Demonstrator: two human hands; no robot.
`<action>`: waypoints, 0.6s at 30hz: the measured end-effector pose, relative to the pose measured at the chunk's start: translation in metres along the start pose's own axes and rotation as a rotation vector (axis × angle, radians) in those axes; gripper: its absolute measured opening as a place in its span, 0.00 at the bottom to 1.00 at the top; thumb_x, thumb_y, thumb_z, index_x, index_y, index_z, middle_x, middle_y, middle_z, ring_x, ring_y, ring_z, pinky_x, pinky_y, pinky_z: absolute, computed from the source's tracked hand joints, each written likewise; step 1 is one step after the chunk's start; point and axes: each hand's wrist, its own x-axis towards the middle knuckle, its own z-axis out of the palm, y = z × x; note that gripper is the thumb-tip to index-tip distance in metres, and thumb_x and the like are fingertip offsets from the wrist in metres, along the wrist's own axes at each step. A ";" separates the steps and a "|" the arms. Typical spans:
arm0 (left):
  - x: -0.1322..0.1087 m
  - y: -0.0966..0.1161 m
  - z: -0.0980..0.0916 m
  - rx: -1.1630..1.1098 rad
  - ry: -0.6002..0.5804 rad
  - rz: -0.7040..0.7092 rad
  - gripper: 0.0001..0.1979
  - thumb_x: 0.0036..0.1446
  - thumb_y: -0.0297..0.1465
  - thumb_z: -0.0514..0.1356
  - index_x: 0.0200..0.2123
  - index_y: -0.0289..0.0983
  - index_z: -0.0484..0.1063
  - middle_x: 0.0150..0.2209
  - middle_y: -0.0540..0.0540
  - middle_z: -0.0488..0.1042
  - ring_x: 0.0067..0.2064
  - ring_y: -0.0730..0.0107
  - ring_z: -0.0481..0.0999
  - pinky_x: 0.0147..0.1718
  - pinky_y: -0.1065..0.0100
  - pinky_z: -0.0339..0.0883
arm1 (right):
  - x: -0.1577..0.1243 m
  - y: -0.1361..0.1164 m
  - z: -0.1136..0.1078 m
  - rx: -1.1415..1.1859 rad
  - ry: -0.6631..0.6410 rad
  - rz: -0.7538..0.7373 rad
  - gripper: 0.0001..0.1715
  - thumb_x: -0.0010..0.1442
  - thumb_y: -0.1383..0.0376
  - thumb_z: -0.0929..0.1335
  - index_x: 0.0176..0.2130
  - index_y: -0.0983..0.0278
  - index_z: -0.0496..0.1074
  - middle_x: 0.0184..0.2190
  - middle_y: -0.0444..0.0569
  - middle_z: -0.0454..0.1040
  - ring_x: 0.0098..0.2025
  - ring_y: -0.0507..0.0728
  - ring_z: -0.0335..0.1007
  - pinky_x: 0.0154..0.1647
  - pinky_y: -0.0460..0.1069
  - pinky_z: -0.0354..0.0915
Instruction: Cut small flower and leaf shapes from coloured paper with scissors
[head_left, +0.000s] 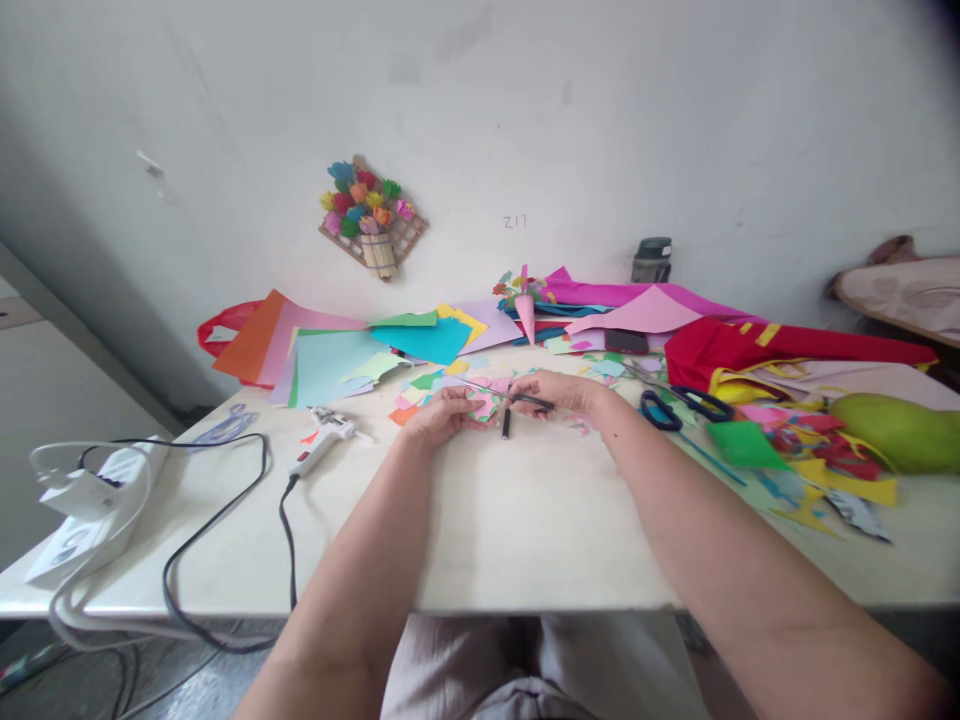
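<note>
Both my forearms reach out over a white table. My left hand is closed on a small pink and green paper piece. My right hand grips small black-handled scissors, whose thin blades point left toward the paper piece. A black pen lies on the table just below the two hands. Small coloured paper scraps are scattered around both hands.
A white glue gun with a black cord lies left, beside a white power strip. Coloured paper sheets fan out at the back. Blue-handled scissors, red cloth and a green fruit sit right. A paper-flower basket hangs on the wall.
</note>
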 end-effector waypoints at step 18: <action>-0.001 0.000 -0.001 0.003 0.044 -0.019 0.09 0.42 0.28 0.69 0.25 0.31 0.72 0.25 0.43 0.77 0.25 0.65 0.78 0.29 0.66 0.74 | -0.001 0.005 -0.009 -0.124 0.004 -0.018 0.14 0.45 0.61 0.68 0.32 0.67 0.74 0.17 0.39 0.63 0.20 0.47 0.54 0.22 0.45 0.53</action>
